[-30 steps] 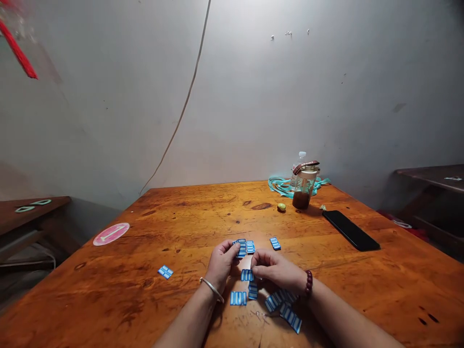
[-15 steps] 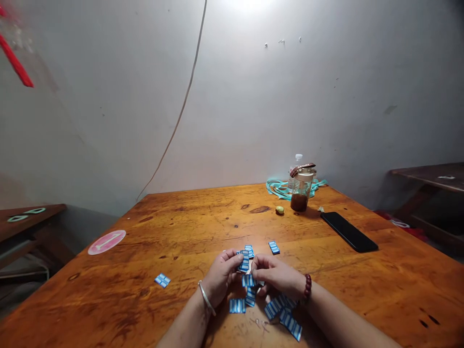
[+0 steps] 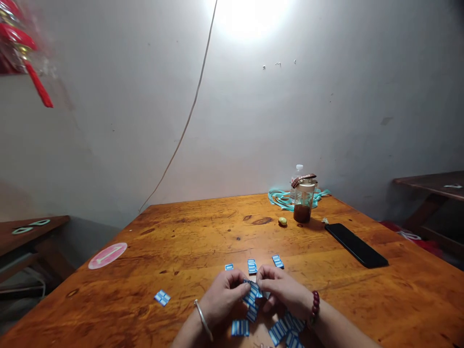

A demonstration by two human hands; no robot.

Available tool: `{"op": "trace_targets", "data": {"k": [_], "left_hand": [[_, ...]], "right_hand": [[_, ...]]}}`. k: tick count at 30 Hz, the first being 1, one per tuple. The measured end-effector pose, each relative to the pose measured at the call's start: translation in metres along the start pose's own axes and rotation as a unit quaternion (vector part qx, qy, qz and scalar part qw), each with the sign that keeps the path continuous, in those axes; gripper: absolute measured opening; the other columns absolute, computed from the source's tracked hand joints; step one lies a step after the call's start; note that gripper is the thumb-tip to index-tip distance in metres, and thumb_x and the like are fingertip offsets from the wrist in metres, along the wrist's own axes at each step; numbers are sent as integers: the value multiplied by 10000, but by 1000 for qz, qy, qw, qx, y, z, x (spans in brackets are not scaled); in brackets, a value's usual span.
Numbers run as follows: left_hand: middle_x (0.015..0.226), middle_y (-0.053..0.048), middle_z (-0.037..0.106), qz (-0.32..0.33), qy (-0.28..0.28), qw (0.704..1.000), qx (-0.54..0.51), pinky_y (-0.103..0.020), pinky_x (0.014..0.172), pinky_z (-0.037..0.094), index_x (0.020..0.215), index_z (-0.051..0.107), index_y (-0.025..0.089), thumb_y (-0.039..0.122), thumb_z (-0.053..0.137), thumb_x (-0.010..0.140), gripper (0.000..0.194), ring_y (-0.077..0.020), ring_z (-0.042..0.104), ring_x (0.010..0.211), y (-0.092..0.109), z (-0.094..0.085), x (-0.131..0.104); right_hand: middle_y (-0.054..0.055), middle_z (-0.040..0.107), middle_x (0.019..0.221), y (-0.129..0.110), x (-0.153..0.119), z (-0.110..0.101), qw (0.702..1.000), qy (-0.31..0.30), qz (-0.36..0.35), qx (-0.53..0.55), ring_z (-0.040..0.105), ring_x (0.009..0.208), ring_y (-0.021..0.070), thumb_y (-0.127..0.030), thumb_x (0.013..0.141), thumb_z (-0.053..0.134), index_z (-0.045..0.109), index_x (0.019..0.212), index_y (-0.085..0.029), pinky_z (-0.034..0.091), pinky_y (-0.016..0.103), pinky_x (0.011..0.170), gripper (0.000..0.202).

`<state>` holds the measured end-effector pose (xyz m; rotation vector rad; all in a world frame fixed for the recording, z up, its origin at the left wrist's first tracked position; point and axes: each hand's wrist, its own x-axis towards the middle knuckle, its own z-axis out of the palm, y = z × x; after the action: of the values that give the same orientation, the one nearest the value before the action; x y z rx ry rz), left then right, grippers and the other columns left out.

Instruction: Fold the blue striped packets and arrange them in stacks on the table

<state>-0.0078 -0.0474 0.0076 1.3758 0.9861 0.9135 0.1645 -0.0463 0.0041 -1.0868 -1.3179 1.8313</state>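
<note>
My left hand (image 3: 224, 297), a silver bangle at its wrist, pinches a small blue-and-white patterned paper strip (image 3: 251, 292) between thumb and fingers. My right hand (image 3: 286, 292), with a dark red bead bracelet, has its fingertips closed at the strip's right edge; they partly hide it. More such pieces lie around: one (image 3: 240, 328) below the left hand, an overlapping pile (image 3: 279, 331) under the right wrist, and a piece (image 3: 252, 266) just beyond the fingers. Another piece (image 3: 278, 261) lies past the right hand, a small single one (image 3: 229, 267) past the left, and one (image 3: 162, 297) further left.
On the wooden table (image 3: 203, 227), a black phone (image 3: 357, 245) lies at right. A tumbler with brown liquid (image 3: 303, 205), a clear bottle (image 3: 299, 170), turquoise ribbon (image 3: 281, 199) and a small yellowish object (image 3: 282, 221) are at the back. A pink round sticker (image 3: 108, 255) is at left.
The view has tilted up, so the table sits lower. My hands have drawn together on the strip, and my right fingertips now meet its edge. A small single piece now shows beyond my left hand.
</note>
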Motion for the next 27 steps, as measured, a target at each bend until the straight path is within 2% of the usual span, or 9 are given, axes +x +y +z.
{"op": "trace_targets", "data": {"k": [3, 6, 8, 11, 15, 18, 20, 23, 27], "left_hand": [[532, 15, 527, -17, 22, 999, -43, -188, 483, 332, 613, 576, 119, 291, 641, 643, 186, -73, 438, 485, 4, -3, 2], [544, 16, 526, -22, 50, 994, -100, -177, 480, 338, 633, 564, 122, 295, 629, 663, 187, -62, 441, 483, 4, -8, 5], [561, 19, 528, -24, 69, 989, -132, -168, 481, 342, 648, 562, 125, 295, 630, 666, 184, -56, 449, 488, 3, -11, 7], [591, 16, 543, -30, 84, 983, -159, -165, 490, 357, 678, 572, 129, 300, 642, 656, 186, -58, 470, 508, 1, -11, 7], [593, 11, 556, -36, 84, 982, -163, -165, 482, 359, 681, 589, 129, 316, 660, 632, 206, -60, 474, 505, 1, -7, 6], [576, 13, 552, -40, 76, 982, -167, -161, 468, 345, 662, 591, 128, 317, 669, 620, 208, -58, 466, 493, 1, -5, 6], [553, 16, 543, -40, 69, 982, -170, -159, 456, 331, 636, 585, 127, 313, 675, 613, 208, -54, 453, 477, 1, -5, 6], [544, 14, 545, -35, 61, 984, -166, -162, 459, 328, 611, 580, 126, 311, 674, 613, 208, -54, 447, 472, 3, -2, 5], [541, 11, 555, -50, 48, 985, -157, -164, 465, 327, 604, 583, 126, 314, 675, 610, 210, -57, 450, 474, 5, 6, 2]], "right_hand": [[-63, 482, 522, -1, 0, -1, 1000, 11, -11, -5, 427, 373, 31, -326, 687, 531, 432, 699, -180, 269, 114, 342, 176], [-94, 426, 462, 4, 1, -2, 998, 18, -16, -51, 349, 336, 20, -194, 622, 558, 450, 725, -187, 233, 115, 329, 150], [-106, 410, 452, 10, 1, -3, 997, 3, -13, -71, 331, 326, 20, -111, 568, 545, 461, 732, -193, 229, 119, 328, 202], [-91, 458, 482, 15, 0, -2, 994, -48, -3, -95, 391, 360, 34, -72, 535, 527, 501, 706, -180, 279, 132, 359, 204], [-33, 550, 573, 9, -8, 1, 981, -137, -14, -135, 465, 485, 56, -158, 611, 557, 608, 728, -139, 358, 161, 485, 129], [-32, 523, 534, 3, -11, 3, 975, -159, -40, -149, 431, 477, 56, -271, 678, 558, 634, 694, -128, 337, 164, 481, 163], [-32, 514, 537, 1, -9, 5, 980, -131, -73, -134, 429, 485, 57, -316, 698, 557, 621, 666, -127, 332, 165, 482, 202], [-22, 545, 658, -2, -4, 8, 989, -48, -125, -60, 463, 539, 55, -378, 714, 555, 584, 752, -143, 346, 162, 510, 239], [-16, 548, 657, -2, 3, 6, 994, 33, -98, 34, 445, 464, 39, -462, 666, 585, 536, 772, -144, 278, 149, 413, 338]]}}
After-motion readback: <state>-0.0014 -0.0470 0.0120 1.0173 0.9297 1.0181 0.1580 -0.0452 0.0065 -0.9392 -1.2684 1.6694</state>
